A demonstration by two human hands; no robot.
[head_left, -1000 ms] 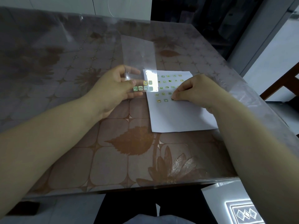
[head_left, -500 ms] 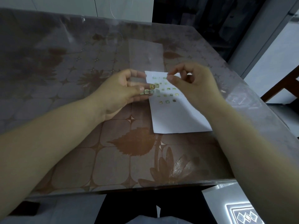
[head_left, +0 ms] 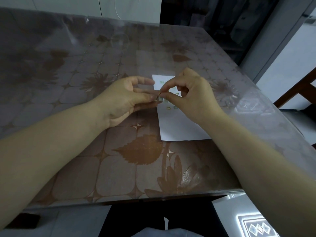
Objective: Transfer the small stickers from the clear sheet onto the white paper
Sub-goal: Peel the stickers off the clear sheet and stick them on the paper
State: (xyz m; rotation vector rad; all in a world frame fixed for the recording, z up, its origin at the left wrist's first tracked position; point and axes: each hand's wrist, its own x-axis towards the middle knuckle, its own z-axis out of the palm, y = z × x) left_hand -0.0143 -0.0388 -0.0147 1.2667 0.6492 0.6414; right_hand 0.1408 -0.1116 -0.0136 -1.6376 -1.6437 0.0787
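L hand has the clear sheet: thumb on top, fingers curled under its near end. I see the sheet held above the table, reaching away from me over the far-left corner of the white paper. R hand is right up against it, thumb and index tips pinched tight on a tiny sticker at the sheet's near edge, other fingers curled loosely behind. Can't tell if that one is free of the sheet. A couple more sheet stickers show just below the pinch, by the L fingertips. Paper lies flat on the table, a bit R of centre. It carries small greenish placed stickers in its far half; I can make out a few btwn and beside the hands, the rest hidden under the R hand. Near half of the paper reads plain white.
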